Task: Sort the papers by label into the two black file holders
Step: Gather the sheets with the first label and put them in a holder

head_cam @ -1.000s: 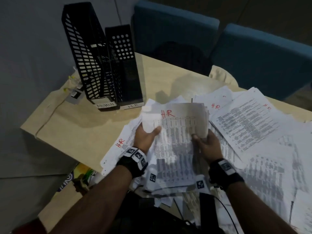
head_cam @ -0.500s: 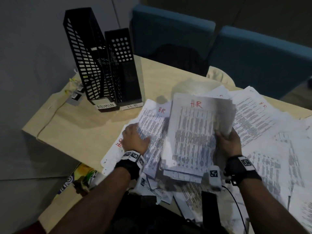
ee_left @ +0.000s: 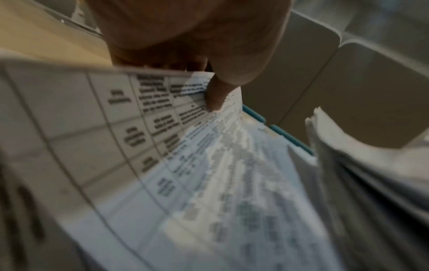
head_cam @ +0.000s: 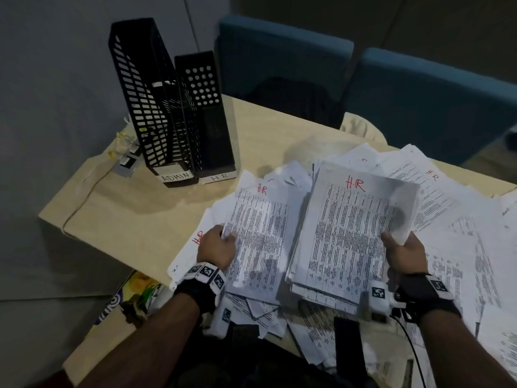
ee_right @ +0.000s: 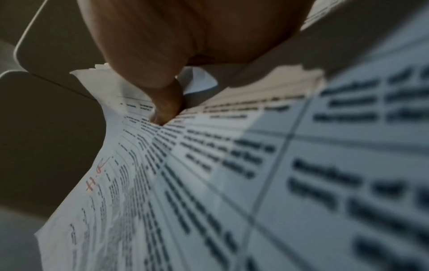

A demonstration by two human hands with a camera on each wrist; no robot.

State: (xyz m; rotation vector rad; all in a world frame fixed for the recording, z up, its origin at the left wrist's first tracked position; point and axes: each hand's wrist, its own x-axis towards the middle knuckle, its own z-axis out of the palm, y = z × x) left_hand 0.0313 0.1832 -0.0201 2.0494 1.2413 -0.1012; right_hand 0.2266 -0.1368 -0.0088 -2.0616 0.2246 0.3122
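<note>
Two black file holders stand at the table's far left: the taller one (head_cam: 140, 102) labelled ADMIN, the shorter one (head_cam: 207, 113) labelled HR. My right hand (head_cam: 402, 252) grips a thick stack of printed sheets (head_cam: 349, 233) marked HR in red, thumb on top; the same stack (ee_right: 209, 183) fills the right wrist view. My left hand (head_cam: 216, 247) pinches the left edge of a single HR-marked sheet (head_cam: 257, 236) lying on the pile, and in the left wrist view my thumb presses on that sheet (ee_left: 162, 146).
Loose printed papers (head_cam: 447, 219) cover the right half of the beige table (head_cam: 126, 208). Two blue chairs (head_cam: 419, 102) stand behind it. A cable and small items (head_cam: 126, 161) lie left of the holders. A colourful bag (head_cam: 134, 295) sits below the table's near edge.
The right hand carried the HR stack to the right, away from the left hand. The left hand let go of it and now pinches a separate HR sheet on the pile.
</note>
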